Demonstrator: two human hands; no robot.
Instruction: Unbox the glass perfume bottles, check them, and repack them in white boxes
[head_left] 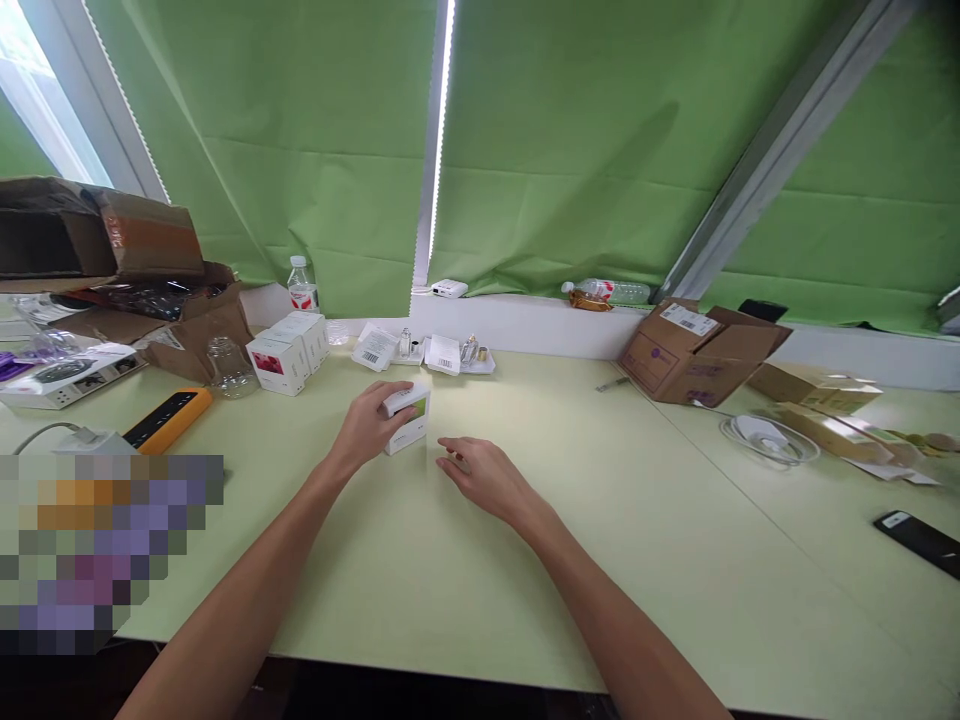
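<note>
A small white carton (409, 434) with a green patch on its front stands upright on the pale green table (450, 580). My left hand (369, 422) grips it from the top and left side, thumb across the front. Just to the right, my right hand (486, 476) hovers low over the table, fingers loosely apart and holding nothing; a small gap separates it from the carton. Farther back lie white trays (478, 366) with small glass bottles and barcoded cards (443, 354). Several similar white boxes (279, 362), one with a red picture, stand in a row to the left.
Cardboard boxes (161, 250) pile up at far left, near a clear jar (229, 368) and an orange-and-black power strip (166, 420). On the right are an open carton (686, 358), a coiled white cable (772, 440) and a black phone (919, 541). Bottles rest by the green blinds.
</note>
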